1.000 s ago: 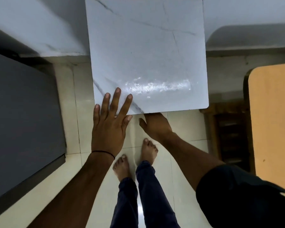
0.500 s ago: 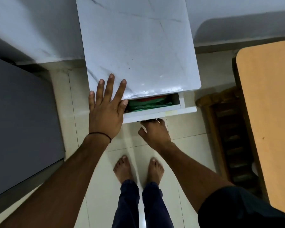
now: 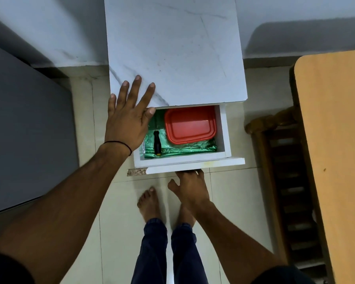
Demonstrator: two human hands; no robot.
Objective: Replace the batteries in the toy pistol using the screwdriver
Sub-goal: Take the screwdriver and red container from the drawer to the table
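Screwdriver [image 3: 157, 142] in open drawer [image 3: 223, 132], just beside left hand [image 3: 125, 119], fingers [image 3: 136, 87] spread flat on cabinet top [image 3: 172, 48]; right hand [image 3: 190, 188] fingers hooked under drawer front.

Left hand [image 3: 127, 121] splayed; right [image 3: 190, 189] seemingly curled.

light: dim, cool | shadows: soft, on wall [image 3: 295, 37] | focus: sharp centre | edges: wide-angle bending

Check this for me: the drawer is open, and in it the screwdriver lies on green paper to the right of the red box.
Not quite. The head view shows the screwdriver to the left of the red box, not the right. The rest holds: the drawer is open and the screwdriver lies on green paper.
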